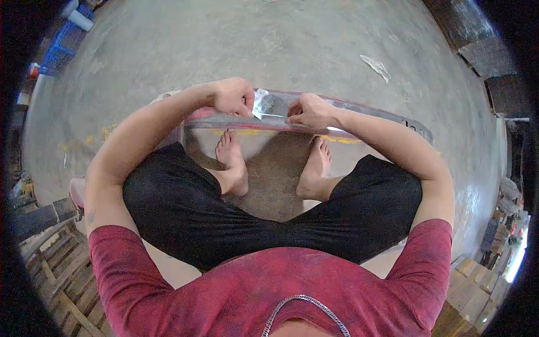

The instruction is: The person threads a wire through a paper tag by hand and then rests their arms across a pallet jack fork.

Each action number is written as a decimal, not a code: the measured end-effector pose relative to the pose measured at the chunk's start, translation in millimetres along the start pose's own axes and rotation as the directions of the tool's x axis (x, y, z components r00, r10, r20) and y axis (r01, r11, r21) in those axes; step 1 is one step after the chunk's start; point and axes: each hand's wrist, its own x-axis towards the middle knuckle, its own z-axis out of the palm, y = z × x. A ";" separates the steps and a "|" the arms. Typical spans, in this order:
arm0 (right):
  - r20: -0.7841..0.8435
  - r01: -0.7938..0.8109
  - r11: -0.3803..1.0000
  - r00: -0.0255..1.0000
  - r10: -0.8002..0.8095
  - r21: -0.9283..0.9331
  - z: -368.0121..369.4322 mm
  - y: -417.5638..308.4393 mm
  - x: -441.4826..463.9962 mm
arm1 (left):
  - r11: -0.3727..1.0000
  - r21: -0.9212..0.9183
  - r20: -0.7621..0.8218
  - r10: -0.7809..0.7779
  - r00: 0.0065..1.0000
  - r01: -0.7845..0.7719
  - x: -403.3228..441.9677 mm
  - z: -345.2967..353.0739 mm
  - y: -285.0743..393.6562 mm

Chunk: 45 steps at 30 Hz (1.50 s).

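Observation:
A long grey panel with red edges [216,119] lies crosswise in front of my feet, looking like a vehicle bumper. Over it, my left hand [233,97] is closed, its fingertips pinching the edge of a small crumpled silvery-white wrapper [263,102]. A thin white strip [274,115] runs from the wrapper's lower corner toward my right hand [310,110]. The fingers of my right hand are pinched on the strip's far end, close to the panel's surface. Whether strip and wrapper are joined I cannot tell.
A scrap of white material [376,68] lies on the concrete floor [314,45] ahead to the right. Wooden pallets [64,281] stand behind at left, cardboard boxes [471,289] at right. Blue crates [60,49] are at the far left. My bare feet [230,150] rest beside the panel.

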 end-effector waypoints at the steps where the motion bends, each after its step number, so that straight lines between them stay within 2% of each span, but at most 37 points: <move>1: 0.005 0.015 1.000 1.000 -0.015 0.001 0.4 0.7 0.4 | 0.999 0.034 0.013 0.004 1.000 -0.004 -0.1 -0.4 0.0; 5: -0.001 0.035 0.998 0.999 -0.035 0.047 -0.4 -3.5 -2.7 | 0.998 0.069 0.018 -0.012 1.000 0.010 0.9 -1.4 -1.2; 7: 0.067 -0.030 0.997 0.997 0.025 0.074 -6.7 -13.8 -5.8 | 0.995 0.100 0.025 -0.006 1.000 0.003 2.7 -2.6 -4.7; 11: 0.044 0.001 0.998 0.999 -0.004 0.070 -2.2 -6.6 -2.1 | 0.993 0.118 0.004 0.019 1.000 -0.019 2.0 -3.0 -8.2; 16: 0.076 -0.020 0.987 0.997 0.008 0.159 -2.7 -8.9 -5.3 | 0.987 0.158 0.028 -0.026 0.999 0.021 1.9 -5.1 -5.4; 23: 0.078 -0.023 0.988 0.997 0.011 0.153 -4.2 -9.7 -5.4 | 0.985 0.172 0.000 -0.029 1.000 0.029 4.4 -2.9 -13.0; 29: 0.054 0.036 0.991 0.998 -0.043 0.130 -3.8 -9.8 -6.0 | 0.979 0.201 -0.005 -0.029 1.000 0.030 -0.1 -3.4 -5.2; 31: 0.035 0.028 0.995 0.999 -0.031 0.094 -3.5 -11.2 -6.1 | 0.987 0.159 0.004 0.012 1.000 -0.013 0.2 -3.5 -4.5; 35: 0.049 0.010 0.993 0.999 -0.016 0.116 -4.9 -17.8 -7.2 | 0.998 0.069 -0.045 0.001 0.999 0.002 -3.4 -1.5 8.6; 37: 0.014 0.003 0.985 1.000 -0.006 0.172 -3.4 -21.2 -8.5 | 0.999 0.021 -0.053 0.036 0.998 -0.035 -4.7 -2.0 16.2; 40: -0.022 0.003 0.968 1.000 0.003 0.251 -0.8 -23.1 -7.5 | 0.996 0.042 -0.079 0.086 0.993 -0.083 -3.1 0.9 20.2; 43: -0.038 0.004 0.938 0.999 0.010 0.348 0.0 -22.8 -8.2 | 0.998 0.006 -0.032 0.064 0.997 -0.063 -2.0 0.9 21.1; 45: -0.053 0.004 0.921 0.998 0.018 0.390 1.9 -18.9 -5.2 | 0.998 -0.008 -0.054 0.064 0.996 -0.064 -0.6 1.9 17.2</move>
